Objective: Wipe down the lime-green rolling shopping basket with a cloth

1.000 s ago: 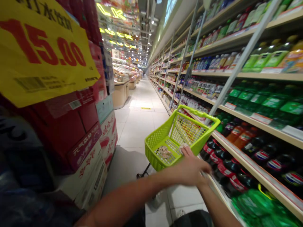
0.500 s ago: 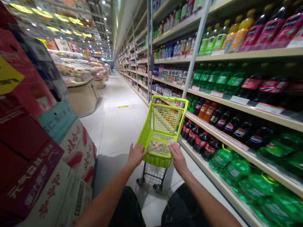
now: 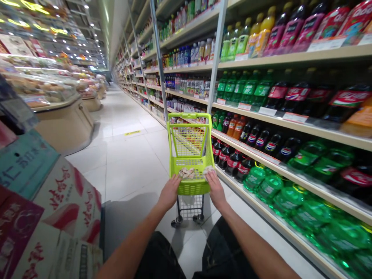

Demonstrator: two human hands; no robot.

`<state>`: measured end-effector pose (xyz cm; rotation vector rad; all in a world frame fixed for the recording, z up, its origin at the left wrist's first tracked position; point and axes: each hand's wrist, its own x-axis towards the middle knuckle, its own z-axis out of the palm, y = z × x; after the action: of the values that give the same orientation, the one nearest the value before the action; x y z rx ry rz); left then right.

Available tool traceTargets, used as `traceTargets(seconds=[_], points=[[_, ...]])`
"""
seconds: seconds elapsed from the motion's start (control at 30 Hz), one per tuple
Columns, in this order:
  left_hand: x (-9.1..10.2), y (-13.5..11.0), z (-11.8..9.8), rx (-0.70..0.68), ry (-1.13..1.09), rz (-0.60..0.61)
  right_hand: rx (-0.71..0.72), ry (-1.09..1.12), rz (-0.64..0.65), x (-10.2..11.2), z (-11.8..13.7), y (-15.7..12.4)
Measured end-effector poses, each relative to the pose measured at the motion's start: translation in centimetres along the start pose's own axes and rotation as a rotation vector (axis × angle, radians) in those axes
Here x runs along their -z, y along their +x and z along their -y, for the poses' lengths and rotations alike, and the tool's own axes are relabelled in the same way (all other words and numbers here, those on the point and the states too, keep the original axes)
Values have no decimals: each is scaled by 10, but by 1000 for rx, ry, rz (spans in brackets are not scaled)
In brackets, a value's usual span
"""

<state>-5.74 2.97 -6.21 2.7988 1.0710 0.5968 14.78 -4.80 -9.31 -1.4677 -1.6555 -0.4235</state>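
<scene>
— Your left hand point(image 3: 170, 192) was curled shut over the near-left corner of the green shopping cart point(image 3: 174, 161), thumb inside the rim and fingers wrapped round the outside.

— And your right hand point(image 3: 217, 190) lay on the near-right corner, fingers stretched over the rim toward a pale packet point(image 3: 208, 169) in the basket. From behind, you could not tell whether they gripped the rim, held the packet, or only rested there.

— As for where the cart lay from you: straight ahead, at arm's reach, between your two forearms, with its wheels point(image 3: 177, 222) on the white tiled floor point(image 3: 128, 162).

— Its long axis ran away from you, down the aisle, with the tall mesh end point(image 3: 187, 139) farthest off. Neither of your hands was nearer; both sat level on the near rim, one at each corner.

— On your right, the cart stood just beside the row of cola bottles point(image 3: 232, 161), close to parallel with it, and not touching as far as could be seen.

— On your left, the stacked cartons point(image 3: 66, 197) stood well apart from it, with open floor between.

— A second, mottled packet point(image 3: 186, 173) lay in the basket between your hands, nearer the left one.
</scene>
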Motion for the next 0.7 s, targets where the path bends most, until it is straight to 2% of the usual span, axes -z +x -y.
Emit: traceTargets(seconds=[0.13, 0.2, 0.3, 0.4, 0.47, 0.6, 0.63, 0.7], points=[[2, 8, -5, -64, -11, 76, 7, 51, 31, -37, 43, 4], [9, 10, -2, -38, 30, 84, 61, 50, 45, -44, 47, 8], [17, 10, 3, 54, 138, 79, 90, 10, 26, -23, 16, 7], [18, 11, -3, 62, 173, 113, -11, -48, -36, 2, -9, 4], [14, 12, -10, 76, 158, 112, -17, -46, -42, 0, -1, 2], [6, 14, -21, 75, 130, 110, 179, 42, 56, -24, 28, 0], [5, 13, -21, 70, 134, 108, 207, 54, 73, -23, 25, 0], [4, 12, -23, 68, 145, 106, 195, 52, 74, -10, 4, 1]])
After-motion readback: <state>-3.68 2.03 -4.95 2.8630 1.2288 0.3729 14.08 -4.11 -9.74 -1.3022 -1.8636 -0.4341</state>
